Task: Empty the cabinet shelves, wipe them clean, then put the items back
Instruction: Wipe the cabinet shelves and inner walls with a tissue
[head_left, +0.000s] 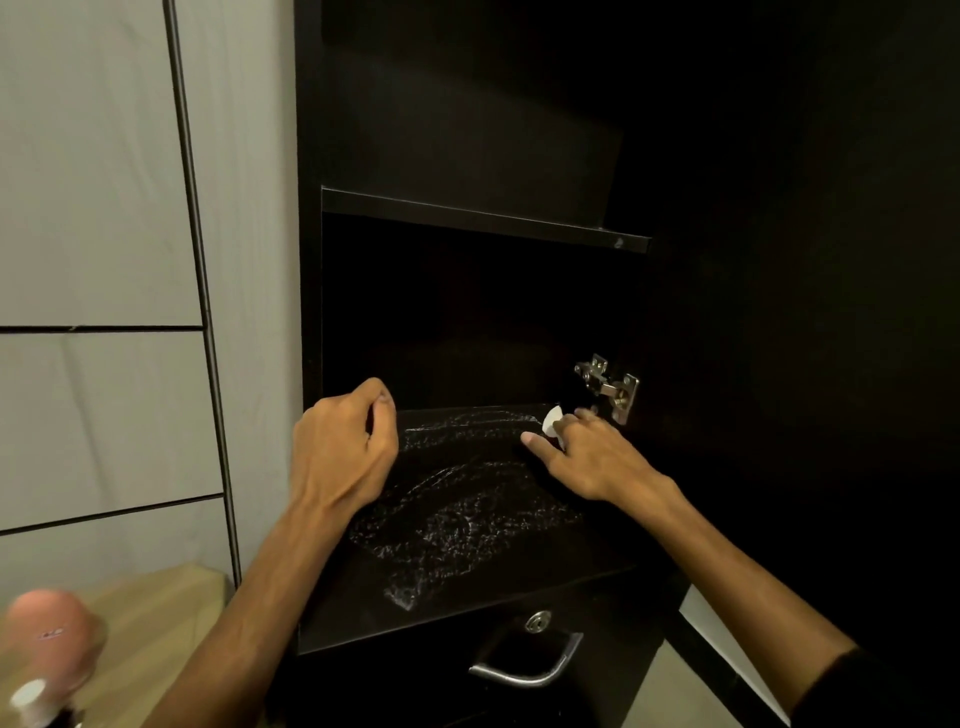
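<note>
The right hand (587, 457) pinched a small white-capped item (551, 422) at the back right of the wet-streaked lower shelf (467, 519), the left hand (343, 447) hung curled and empty, and that damp, slick surface might let the item slip.

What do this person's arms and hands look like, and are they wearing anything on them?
Both hands, the left hand and the right hand, are bare: no gloves, rings or watch show. The forearms are uncovered too. Only a dark sleeve shows on the right upper arm, at the frame's lower right.
</note>
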